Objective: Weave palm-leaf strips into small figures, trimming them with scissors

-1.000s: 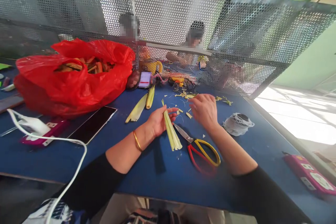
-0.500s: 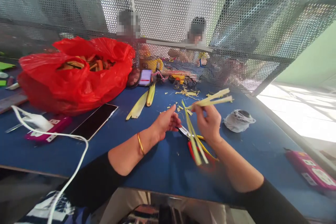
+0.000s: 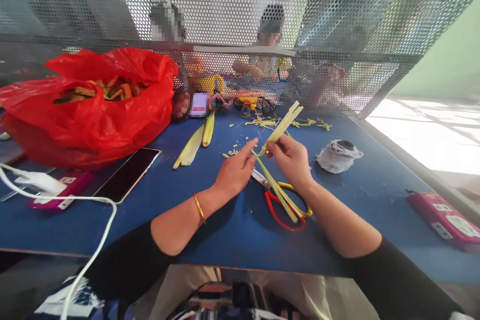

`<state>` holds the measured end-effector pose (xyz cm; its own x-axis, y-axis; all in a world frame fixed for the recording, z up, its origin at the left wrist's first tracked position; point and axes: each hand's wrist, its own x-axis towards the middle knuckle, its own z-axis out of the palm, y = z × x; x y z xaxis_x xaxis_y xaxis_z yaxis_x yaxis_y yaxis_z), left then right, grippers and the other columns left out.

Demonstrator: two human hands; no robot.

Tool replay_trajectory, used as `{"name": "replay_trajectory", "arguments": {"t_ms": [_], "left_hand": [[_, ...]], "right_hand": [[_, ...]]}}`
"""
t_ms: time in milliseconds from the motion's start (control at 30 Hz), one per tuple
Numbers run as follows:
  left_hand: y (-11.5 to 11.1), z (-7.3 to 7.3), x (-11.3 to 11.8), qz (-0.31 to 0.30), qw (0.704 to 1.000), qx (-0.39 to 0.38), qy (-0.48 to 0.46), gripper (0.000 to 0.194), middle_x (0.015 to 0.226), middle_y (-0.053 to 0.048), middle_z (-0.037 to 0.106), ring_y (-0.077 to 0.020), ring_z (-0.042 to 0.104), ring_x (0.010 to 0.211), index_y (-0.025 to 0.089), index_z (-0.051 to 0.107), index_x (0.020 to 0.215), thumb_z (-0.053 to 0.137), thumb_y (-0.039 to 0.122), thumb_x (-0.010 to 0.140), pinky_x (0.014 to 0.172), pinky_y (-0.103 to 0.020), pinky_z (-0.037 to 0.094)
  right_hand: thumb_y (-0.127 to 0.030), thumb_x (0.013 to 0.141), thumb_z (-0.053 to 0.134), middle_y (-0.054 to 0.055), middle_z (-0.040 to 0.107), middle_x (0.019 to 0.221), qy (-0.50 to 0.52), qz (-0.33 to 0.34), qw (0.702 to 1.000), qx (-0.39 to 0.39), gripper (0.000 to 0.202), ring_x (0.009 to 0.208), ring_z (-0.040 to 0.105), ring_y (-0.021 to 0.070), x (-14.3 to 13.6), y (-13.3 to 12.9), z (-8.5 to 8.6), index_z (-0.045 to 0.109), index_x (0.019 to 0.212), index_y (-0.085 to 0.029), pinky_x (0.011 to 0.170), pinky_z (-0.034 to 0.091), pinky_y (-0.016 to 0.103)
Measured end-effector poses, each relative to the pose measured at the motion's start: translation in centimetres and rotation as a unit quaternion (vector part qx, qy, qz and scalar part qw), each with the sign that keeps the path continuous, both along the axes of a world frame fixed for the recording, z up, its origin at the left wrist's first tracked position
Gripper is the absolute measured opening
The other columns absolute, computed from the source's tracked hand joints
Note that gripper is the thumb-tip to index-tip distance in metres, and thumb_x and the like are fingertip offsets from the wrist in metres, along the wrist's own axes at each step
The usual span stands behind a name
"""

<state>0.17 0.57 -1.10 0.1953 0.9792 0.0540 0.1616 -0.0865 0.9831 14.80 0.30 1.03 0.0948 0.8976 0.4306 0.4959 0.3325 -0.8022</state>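
My right hand (image 3: 290,157) pinches pale green corn husk strips (image 3: 284,125) that rise up and away from its fingers. More strips (image 3: 281,194) hang from the same crossing point toward me. My left hand (image 3: 235,169) is closed around the crossing, its index finger reaching along it; the fingers partly hide the grip. Beneath the hanging strips lie scissors (image 3: 277,215) with one red and one yellow handle loop, touched by neither hand. Two larger husk pieces (image 3: 191,146) rest to the left, past my left hand.
A red plastic bag (image 3: 150,115) full of dried husks stands at left, near a phone (image 3: 129,175) and a white cable (image 3: 108,220). A dark spool in clear plastic (image 3: 338,156) and a pink case (image 3: 444,217) sit at right. Behind the perforated metal screen (image 3: 232,5) are people.
My left hand has moved up to the strips and closed in on them. The strips in my right hand have swung from pointing right to pointing up and away. The view has shifted slightly.
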Motion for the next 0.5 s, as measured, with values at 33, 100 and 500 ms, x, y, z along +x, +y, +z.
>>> {"name": "replay_trajectory", "arguments": {"t_ms": [33, 100, 500], "left_hand": [[-0.1, 0.0, 0.1, -0.018, 1.0, -0.017, -0.016, 0.044, 0.091, -0.002, 0.074, -0.013, 0.066, 0.072, 0.026, 0.067, 0.12, 0.058, 0.01, 0.081, 0.064, -0.021, 0.047], [-0.2, 0.3, 0.2, -0.057, 0.991, -0.095, -0.074, 0.032, 0.092, -0.005, 0.074, -0.0129, 0.066, 0.072, 0.02, 0.074, 0.102, 0.056, 0.006, 0.08, 0.062, -0.021, 0.048], [1.5, 0.9, -0.8, -0.008, 0.845, -0.397, -0.358, 0.019, 0.073, -0.01, 0.074, -0.013, 0.07, 0.06, 0.006, 0.069, 0.087, 0.051, 0.007, 0.09, 0.057, -0.02, 0.054]], "right_hand": [[-0.033, 0.08, 0.052, -0.002, 0.058, 0.057, 0.014, 0.01, 1.0, -0.006, 0.019, 0.056, 0.053, 0.0135, -0.1, 0.0, 0.0, 0.054, 0.066, -0.021, 0.058, 0.039, 0.028], [-0.034, 0.081, 0.052, -0.002, 0.059, 0.057, 0.042, 0.034, 0.998, -0.02, 0.02, 0.057, 0.054, 0.0135, -0.2, 0.0, 0.0, 0.055, 0.066, -0.021, 0.06, 0.042, 0.028], [-0.03, 0.067, 0.071, 0.005, 0.073, 0.082, -0.019, 0.176, 0.977, -0.115, 0.022, 0.078, 0.066, 0.0195, 3.1, 1.9, -0.1, 0.07, 0.085, -0.018, 0.075, 0.052, 0.035]]}}
